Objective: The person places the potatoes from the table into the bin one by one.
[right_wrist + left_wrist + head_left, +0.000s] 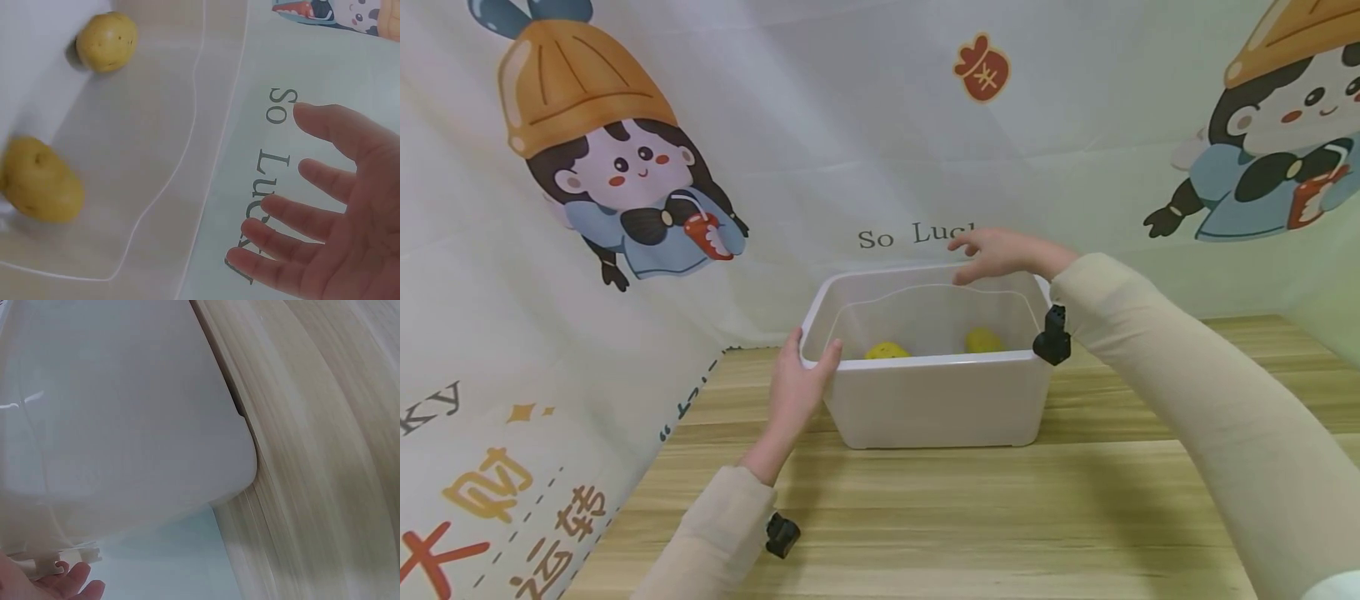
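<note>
A white plastic storage bin [940, 404] stands upright on the wooden table. My left hand [797, 379] grips its near left corner, thumb over the rim; in the left wrist view, fingers [78, 578] show under the rim by a clip-like part. Over the far right part of the bin, my right hand [1000, 254] hovers with fingers spread and nothing in it. Two yellow potatoes lie apart on the bin's floor: one potato [107, 41] is roundish, while the other potato [44, 181] is longer. The near wall partly hides both in the head view.
The wooden table [940, 517] extends in front of the bin and to both sides. A printed cloth [820, 125] with cartoon figures and lettering hangs behind and at the left. Each wrist carries a small black device [1054, 335].
</note>
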